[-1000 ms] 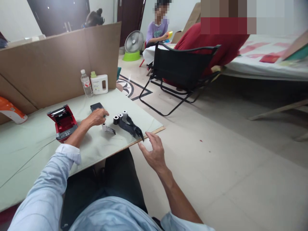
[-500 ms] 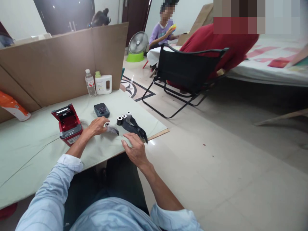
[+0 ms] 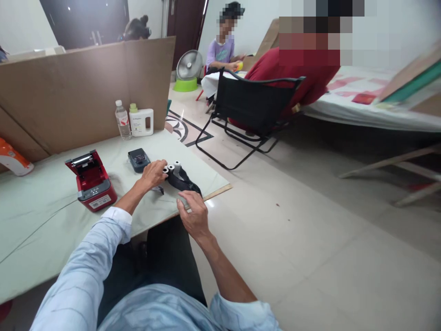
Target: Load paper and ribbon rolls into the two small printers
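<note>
My left hand [image 3: 154,175] reaches over the table, its fingers curled round the leftmost paper roll [image 3: 165,170] of a row of three. Beside it stand the middle paper roll [image 3: 171,168] and the right paper roll [image 3: 177,165]. Dark strips [image 3: 183,182] trail from the row toward the table's front edge. A short dark-printed tail [image 3: 159,189] shows below my left hand; the roll it belongs to is hidden. My right hand [image 3: 195,214] hovers by the table edge near the strips, thumb and fingers apart, holding nothing.
A red printer [image 3: 94,186] with its lid raised stands left, and a small dark device [image 3: 138,159] lies behind my left hand. Farther back are a water bottle [image 3: 123,120], a white jug [image 3: 142,123] and a cardboard screen [image 3: 86,92]. A black chair [image 3: 255,101] holds a person in red.
My left hand has moved right, from the separate paper roll to the leftmost of the three. My right hand stays near the strips. The view has shifted slightly right.
</note>
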